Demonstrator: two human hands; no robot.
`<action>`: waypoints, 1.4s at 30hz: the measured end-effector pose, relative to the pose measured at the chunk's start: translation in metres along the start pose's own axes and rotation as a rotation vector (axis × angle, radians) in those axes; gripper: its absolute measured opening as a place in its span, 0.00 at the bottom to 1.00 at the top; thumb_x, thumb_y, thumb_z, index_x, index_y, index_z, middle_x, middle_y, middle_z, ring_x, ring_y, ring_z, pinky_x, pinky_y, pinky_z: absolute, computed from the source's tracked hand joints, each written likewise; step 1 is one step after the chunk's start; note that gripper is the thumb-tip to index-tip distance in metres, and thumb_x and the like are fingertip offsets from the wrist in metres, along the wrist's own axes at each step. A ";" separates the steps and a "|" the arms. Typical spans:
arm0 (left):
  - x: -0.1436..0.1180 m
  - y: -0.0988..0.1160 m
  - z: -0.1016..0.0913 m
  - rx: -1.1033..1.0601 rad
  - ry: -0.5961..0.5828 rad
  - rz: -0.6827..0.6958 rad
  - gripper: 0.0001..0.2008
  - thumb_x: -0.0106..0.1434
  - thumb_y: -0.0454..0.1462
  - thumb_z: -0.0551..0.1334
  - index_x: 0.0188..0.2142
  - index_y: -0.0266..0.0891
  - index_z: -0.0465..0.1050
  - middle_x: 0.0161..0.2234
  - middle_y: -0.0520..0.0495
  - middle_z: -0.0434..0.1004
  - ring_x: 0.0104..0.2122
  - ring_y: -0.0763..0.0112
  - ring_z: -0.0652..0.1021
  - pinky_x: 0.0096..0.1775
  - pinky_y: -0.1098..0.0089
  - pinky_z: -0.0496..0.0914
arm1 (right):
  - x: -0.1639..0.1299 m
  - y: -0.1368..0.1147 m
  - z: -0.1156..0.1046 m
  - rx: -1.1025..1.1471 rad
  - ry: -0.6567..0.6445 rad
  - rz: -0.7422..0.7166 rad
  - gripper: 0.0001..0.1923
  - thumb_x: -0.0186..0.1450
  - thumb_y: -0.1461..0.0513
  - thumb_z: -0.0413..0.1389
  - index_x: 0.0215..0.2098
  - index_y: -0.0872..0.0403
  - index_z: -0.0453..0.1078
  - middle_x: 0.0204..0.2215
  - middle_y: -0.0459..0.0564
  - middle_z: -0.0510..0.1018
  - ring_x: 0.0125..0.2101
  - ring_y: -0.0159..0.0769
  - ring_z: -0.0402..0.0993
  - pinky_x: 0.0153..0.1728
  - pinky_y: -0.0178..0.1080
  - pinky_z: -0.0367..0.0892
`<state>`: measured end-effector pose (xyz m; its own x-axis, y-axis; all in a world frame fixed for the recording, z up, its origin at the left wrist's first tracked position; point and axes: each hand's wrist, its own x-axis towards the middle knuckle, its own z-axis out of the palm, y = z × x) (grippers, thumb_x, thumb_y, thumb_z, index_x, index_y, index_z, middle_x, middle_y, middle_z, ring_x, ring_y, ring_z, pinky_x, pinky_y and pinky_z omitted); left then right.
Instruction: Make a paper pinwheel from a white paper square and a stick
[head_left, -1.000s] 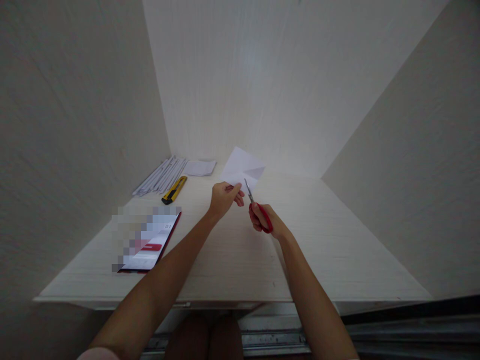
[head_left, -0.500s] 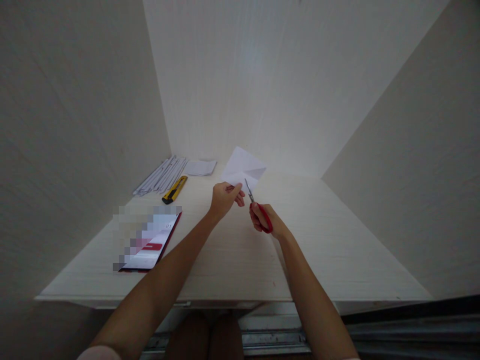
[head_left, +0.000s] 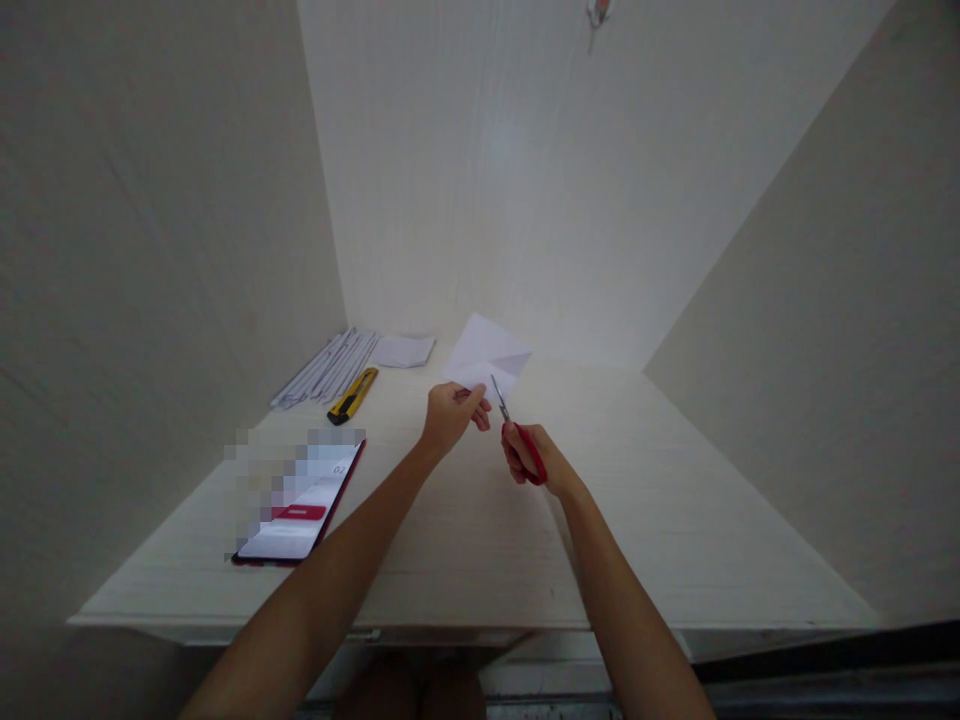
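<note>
A creased white paper sheet [head_left: 487, 350] is pinched at its near edge by the thumb and fingers of the left hand [head_left: 452, 412], the nearer one, beyond both hands. Red-handled scissors [head_left: 534, 456] are gripped in the curled right hand [head_left: 525, 452], blades slanting forward-left over it.

My left hand [head_left: 452, 415] and right hand [head_left: 529, 455] are bare, as are my slender, tapering forearms [head_left: 337, 575]. My legs [head_left: 382, 688] are two rounded shapes, their covering too dark to tell.
</note>
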<state>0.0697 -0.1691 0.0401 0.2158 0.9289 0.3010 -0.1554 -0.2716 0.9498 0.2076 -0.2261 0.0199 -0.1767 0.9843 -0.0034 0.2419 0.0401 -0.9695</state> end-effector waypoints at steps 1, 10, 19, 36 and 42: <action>0.000 0.000 0.000 0.007 -0.001 0.002 0.15 0.54 0.40 0.56 0.17 0.32 0.66 0.11 0.50 0.68 0.11 0.75 0.69 0.14 0.76 0.63 | 0.000 0.000 0.000 -0.006 0.001 -0.001 0.25 0.57 0.43 0.43 0.17 0.55 0.53 0.10 0.39 0.57 0.08 0.23 0.56 0.09 0.28 0.49; 0.000 -0.001 -0.001 0.026 -0.003 0.005 0.15 0.54 0.41 0.56 0.17 0.33 0.66 0.11 0.50 0.68 0.10 0.75 0.69 0.15 0.76 0.64 | -0.001 -0.004 0.000 -0.025 0.027 0.009 0.25 0.56 0.43 0.44 0.17 0.54 0.52 0.09 0.39 0.57 0.08 0.23 0.56 0.08 0.28 0.50; 0.001 -0.003 -0.001 0.012 -0.008 0.001 0.15 0.54 0.40 0.56 0.17 0.32 0.66 0.11 0.50 0.68 0.10 0.75 0.69 0.15 0.76 0.64 | -0.001 -0.003 -0.002 -0.027 0.043 0.016 0.24 0.55 0.43 0.46 0.17 0.54 0.53 0.09 0.38 0.56 0.08 0.22 0.54 0.09 0.28 0.52; 0.002 -0.006 -0.002 0.049 -0.026 -0.002 0.15 0.54 0.41 0.56 0.17 0.33 0.66 0.11 0.50 0.68 0.11 0.75 0.69 0.15 0.76 0.64 | -0.001 -0.004 -0.003 -0.116 0.069 0.054 0.25 0.55 0.43 0.45 0.16 0.55 0.54 0.08 0.41 0.59 0.08 0.26 0.60 0.08 0.28 0.50; 0.002 -0.005 -0.002 0.002 0.000 -0.030 0.15 0.54 0.40 0.57 0.16 0.32 0.65 0.10 0.50 0.68 0.10 0.75 0.69 0.15 0.75 0.64 | 0.002 0.004 -0.004 0.067 -0.012 -0.006 0.21 0.56 0.46 0.48 0.19 0.54 0.52 0.10 0.36 0.53 0.09 0.20 0.49 0.09 0.28 0.48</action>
<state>0.0693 -0.1653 0.0362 0.2202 0.9366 0.2724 -0.1467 -0.2443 0.9585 0.2119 -0.2236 0.0170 -0.1897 0.9818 0.0004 0.1763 0.0344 -0.9837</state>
